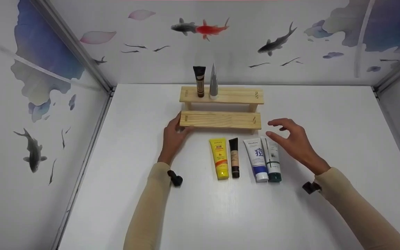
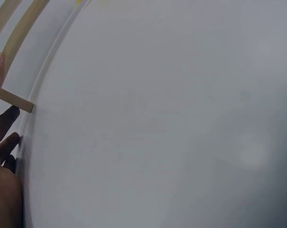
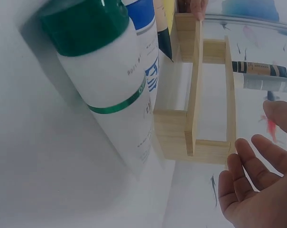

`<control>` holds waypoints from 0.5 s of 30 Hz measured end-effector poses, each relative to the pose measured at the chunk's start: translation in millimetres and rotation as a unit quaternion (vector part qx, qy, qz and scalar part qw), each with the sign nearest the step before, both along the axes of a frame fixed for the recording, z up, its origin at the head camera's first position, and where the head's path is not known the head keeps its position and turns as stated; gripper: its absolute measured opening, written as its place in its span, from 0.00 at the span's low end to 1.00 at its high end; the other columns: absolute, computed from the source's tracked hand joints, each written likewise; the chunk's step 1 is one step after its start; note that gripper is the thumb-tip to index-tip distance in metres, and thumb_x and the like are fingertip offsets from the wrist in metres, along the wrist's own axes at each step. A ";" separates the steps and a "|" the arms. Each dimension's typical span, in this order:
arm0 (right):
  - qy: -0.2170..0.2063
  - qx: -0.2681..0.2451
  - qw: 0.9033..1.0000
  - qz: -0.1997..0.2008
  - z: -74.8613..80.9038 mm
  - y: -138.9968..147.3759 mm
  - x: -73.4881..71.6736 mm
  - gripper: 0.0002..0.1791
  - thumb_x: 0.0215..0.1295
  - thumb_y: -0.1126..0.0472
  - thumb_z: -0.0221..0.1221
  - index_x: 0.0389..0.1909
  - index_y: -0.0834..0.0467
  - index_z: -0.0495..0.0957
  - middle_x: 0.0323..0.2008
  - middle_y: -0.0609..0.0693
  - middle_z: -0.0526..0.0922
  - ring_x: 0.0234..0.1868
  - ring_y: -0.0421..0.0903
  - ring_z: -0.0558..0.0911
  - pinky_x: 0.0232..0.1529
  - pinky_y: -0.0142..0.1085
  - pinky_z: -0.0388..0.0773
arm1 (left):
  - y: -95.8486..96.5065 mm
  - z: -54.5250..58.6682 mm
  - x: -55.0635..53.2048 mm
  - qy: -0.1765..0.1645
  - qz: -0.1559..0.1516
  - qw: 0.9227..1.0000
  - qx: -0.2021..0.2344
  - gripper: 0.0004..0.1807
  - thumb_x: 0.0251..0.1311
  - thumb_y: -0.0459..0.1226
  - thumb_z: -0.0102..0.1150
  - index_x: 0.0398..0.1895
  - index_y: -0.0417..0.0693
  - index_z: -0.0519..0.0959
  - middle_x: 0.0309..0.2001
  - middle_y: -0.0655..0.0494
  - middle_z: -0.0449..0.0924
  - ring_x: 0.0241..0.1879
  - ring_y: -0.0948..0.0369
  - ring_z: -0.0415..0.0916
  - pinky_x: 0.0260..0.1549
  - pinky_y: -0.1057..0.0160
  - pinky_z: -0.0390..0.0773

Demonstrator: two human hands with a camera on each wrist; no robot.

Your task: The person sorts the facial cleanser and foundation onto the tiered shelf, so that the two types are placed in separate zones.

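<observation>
A two-tier wooden rack stands toward the back of the table. My left hand holds the left end of its lower tier, thumb along the front edge. The left wrist view has its other fingers by the rack's leg. My right hand hovers off the rack's right end, fingers bent and apart, holding nothing. Nearest to it lies a white tube with a green cap, beside a white tube with a blue band. Further left lie a slim black-and-beige tube and a yellow tube.
On the upper tier, a dark brown tube and a grey tube stand upright toward the left. White panels with painted fish border the table at the back and sides.
</observation>
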State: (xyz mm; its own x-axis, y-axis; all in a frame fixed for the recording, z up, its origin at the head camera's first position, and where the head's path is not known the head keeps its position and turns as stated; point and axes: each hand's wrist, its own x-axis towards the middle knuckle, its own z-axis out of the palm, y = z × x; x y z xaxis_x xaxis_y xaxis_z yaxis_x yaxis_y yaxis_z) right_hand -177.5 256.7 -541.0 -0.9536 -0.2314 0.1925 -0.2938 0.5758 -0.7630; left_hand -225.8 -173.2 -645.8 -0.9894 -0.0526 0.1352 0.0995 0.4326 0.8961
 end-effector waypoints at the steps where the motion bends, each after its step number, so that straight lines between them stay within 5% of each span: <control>1: -0.003 0.000 1.000 0.003 -0.3 -0.9 2.1 0.22 0.76 0.59 0.72 0.66 0.60 0.83 0.63 0.58 0.85 0.65 0.57 0.79 0.65 0.50 0.76 | 0.0 0.1 0.0 -0.001 0.001 1.000 -0.002 0.52 0.68 0.60 0.73 0.86 0.45 0.65 0.78 0.47 0.74 0.77 0.52 0.71 0.78 0.52 0.70; 6: -0.023 0.002 1.000 0.017 -2.3 -6.6 11.5 0.22 0.76 0.59 0.72 0.66 0.59 0.83 0.63 0.58 0.85 0.66 0.58 0.79 0.65 0.61 0.75 | -0.4 0.2 0.3 0.000 0.005 1.000 -0.008 0.51 0.68 0.59 0.74 0.86 0.45 0.65 0.78 0.45 0.74 0.78 0.51 0.70 0.78 0.52 0.69; 15: -0.052 0.007 0.998 0.047 -10.8 -16.4 24.2 0.24 0.76 0.56 0.72 0.66 0.62 0.83 0.63 0.58 0.84 0.67 0.58 0.78 0.67 0.64 0.77 | 0.6 -0.4 -0.3 -0.002 0.007 1.000 -0.013 0.51 0.69 0.58 0.73 0.86 0.44 0.65 0.79 0.44 0.73 0.79 0.50 0.68 0.79 0.51 0.68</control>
